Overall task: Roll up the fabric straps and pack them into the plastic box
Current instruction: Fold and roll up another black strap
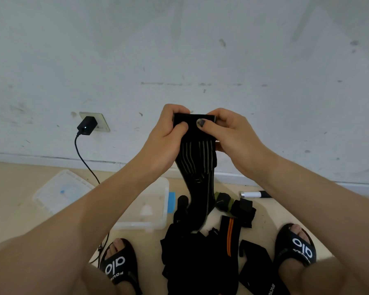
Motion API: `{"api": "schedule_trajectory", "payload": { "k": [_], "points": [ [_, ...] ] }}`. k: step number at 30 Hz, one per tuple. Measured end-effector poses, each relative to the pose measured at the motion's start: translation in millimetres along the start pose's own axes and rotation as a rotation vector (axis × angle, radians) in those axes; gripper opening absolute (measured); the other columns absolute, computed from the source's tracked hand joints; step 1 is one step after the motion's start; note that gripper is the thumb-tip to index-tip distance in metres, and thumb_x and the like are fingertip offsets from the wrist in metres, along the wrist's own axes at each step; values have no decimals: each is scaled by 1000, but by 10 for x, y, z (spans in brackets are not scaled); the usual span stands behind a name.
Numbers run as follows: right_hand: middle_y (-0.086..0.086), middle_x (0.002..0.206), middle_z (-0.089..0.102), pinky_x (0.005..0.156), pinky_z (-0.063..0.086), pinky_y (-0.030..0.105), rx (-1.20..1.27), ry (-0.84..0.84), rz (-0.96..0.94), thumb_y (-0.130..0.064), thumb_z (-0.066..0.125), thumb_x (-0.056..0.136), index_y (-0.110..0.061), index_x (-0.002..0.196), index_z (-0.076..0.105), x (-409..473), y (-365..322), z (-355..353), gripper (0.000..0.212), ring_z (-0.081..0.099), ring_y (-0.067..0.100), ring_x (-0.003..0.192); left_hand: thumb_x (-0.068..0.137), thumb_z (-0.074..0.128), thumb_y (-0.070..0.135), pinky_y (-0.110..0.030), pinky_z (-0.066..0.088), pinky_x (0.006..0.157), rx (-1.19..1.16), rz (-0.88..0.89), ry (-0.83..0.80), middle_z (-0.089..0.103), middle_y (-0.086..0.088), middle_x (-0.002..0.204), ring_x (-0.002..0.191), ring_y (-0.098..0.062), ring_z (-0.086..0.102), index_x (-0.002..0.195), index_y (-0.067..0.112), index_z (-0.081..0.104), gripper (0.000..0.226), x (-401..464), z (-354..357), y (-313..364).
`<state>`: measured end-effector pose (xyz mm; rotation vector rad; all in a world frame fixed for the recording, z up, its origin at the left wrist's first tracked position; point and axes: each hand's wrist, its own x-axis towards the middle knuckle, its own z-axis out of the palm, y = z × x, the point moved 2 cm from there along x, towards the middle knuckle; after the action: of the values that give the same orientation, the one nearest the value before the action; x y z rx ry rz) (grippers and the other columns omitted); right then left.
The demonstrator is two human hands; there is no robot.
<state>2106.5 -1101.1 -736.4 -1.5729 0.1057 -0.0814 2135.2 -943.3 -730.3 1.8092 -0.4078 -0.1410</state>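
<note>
I see a tan floor (pixel 19 177) and scuffed wall (pixel 179 50). Both hands, left (pixel 166 133) and right (pixel 232 133), pinch the strap (pixel 197 158) top; below them my forearm partly hides the box (pixel 156 209).

Striped black strap (pixel 197 167) hanging (top end pinched), clear box (pixel 156 209) below-left

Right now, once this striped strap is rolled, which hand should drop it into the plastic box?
Probably the left hand. The plastic box sits on the floor below the left forearm, left of the strap pile, while the right hand is farther over. Both hands grip the striped strap now.
</note>
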Motion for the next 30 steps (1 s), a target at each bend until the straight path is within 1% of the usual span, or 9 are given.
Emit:
{"api": "schedule_trajectory", "payload": {
  "k": [5,10,12,16,18,21,23,28,30],
  "points": [
    [5,94,73,65,56,21,173,-66,146,-17,60,102,-5,119,63,-22,13,63,21,74,13,82,107,41,9,-11,50,73,23,42,52,60,8,103,82,9,58,124,20,50,23,-1,-8,0],
    [11,93,75,62,55,21,81,-60,60,-12,58,102,-2,114,63,-38,-16,19,15,75,18,83,106,47,12,-13,50,70,36,35,49,60,7,99,81,5,59,120,20,51,17,16,-46,-3],
    [13,94,74,64,55,22,74,-58,37,-10,58,102,-2,112,62,-44,-17,13,13,75,20,84,105,48,14,-12,48,65,3,-8,27,60,9,94,77,4,59,118,20,54,15,34,-57,-2],
    [20,98,74,69,57,25,66,-64,17,-10,58,102,0,112,61,-51,-16,35,14,75,22,86,104,49,11,-14,44,65,-20,-2,7,61,12,86,77,-2,59,112,19,58,15,46,-72,-4],
    [18,93,73,68,57,24,57,-63,26,-10,58,102,-1,112,62,-55,-21,37,13,74,21,83,104,48,10,-15,46,64,-43,-7,3,61,13,82,76,-4,59,109,20,59,15,35,-73,-10],
    [5,80,68,55,52,20,61,-74,76,-8,57,102,-2,112,62,-53,-28,47,13,68,13,69,101,51,8,-26,51,77,-66,-13,20,64,9,89,86,-9,63,105,19,61,16,47,-83,-28],
    [-1,75,66,52,49,19,91,-98,120,-8,57,101,-3,112,63,-43,-43,56,14,66,10,65,101,52,6,-27,52,80,-60,-1,37,66,8,91,90,-10,64,103,18,63,16,52,-92,-20],
    [-2,84,67,55,51,21,146,-122,137,-20,59,102,-5,116,66,-39,-61,56,22,67,10,69,101,52,3,-28,55,74,5,107,60,68,0,93,86,-12,65,102,16,65,18,35,-94,12],
    [2,89,65,57,51,22,164,-117,136,-19,58,103,-3,118,66,-37,-51,45,23,66,11,72,102,53,3,-25,54,73,-1,122,45,68,5,92,86,-11,66,101,17,66,19,25,-91,10]
  ]
}}
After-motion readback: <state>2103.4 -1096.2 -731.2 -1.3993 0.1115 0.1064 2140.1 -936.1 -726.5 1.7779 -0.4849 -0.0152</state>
